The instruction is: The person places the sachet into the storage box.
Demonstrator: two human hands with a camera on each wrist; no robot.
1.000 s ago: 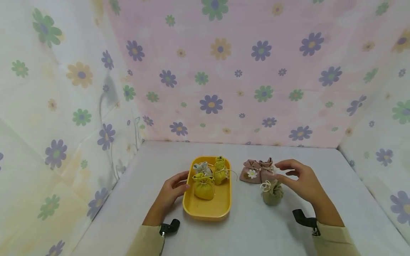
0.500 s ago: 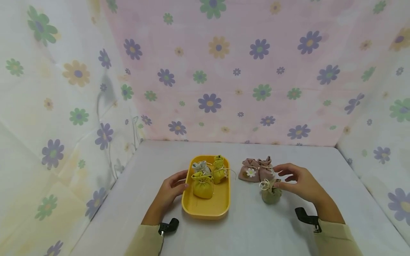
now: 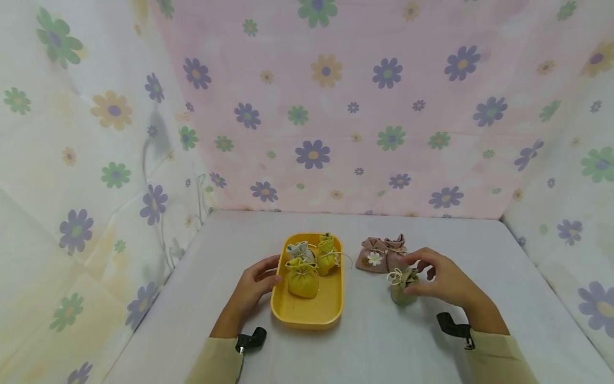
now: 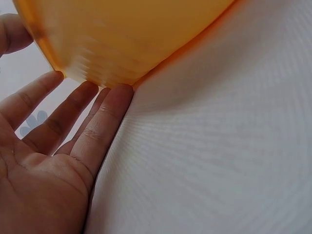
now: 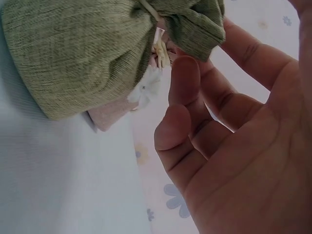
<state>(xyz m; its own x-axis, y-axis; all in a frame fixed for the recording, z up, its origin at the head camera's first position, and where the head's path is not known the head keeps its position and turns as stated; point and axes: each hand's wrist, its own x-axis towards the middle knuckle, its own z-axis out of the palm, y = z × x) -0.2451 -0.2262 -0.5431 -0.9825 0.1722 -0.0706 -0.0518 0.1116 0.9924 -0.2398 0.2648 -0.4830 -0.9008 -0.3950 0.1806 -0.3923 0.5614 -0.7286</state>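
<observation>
My left hand [image 3: 256, 282] is at the left side of a yellow tray [image 3: 307, 317]; its straight fingertips touch the tray wall in the left wrist view, thumb by the rim. Two yellow drawstring pouches [image 3: 303, 282] and a whitish one [image 3: 299, 250] stand inside the tray. My right hand [image 3: 443, 280] reaches around the gathered top of a green drawstring pouch [image 5: 83, 53], thumb on the near side, index finger on the far side, with a gap between them. The middle and lower fingers are bent beside the pouch. Behind it are two pinkish pouches [image 3: 374, 260], one with a white flower.
The white table [image 3: 369, 341] holds everything. Flower-printed cloth [image 3: 312, 106] stands as walls at the back and both sides. A black wrist camera mount [image 3: 453, 325] sits at the right cuff, another [image 3: 251, 338] at the left.
My right hand has moved left and a little down, bringing thumb and index finger over the green pouch's top. The left hand stays at the tray; the view shifts slightly.
</observation>
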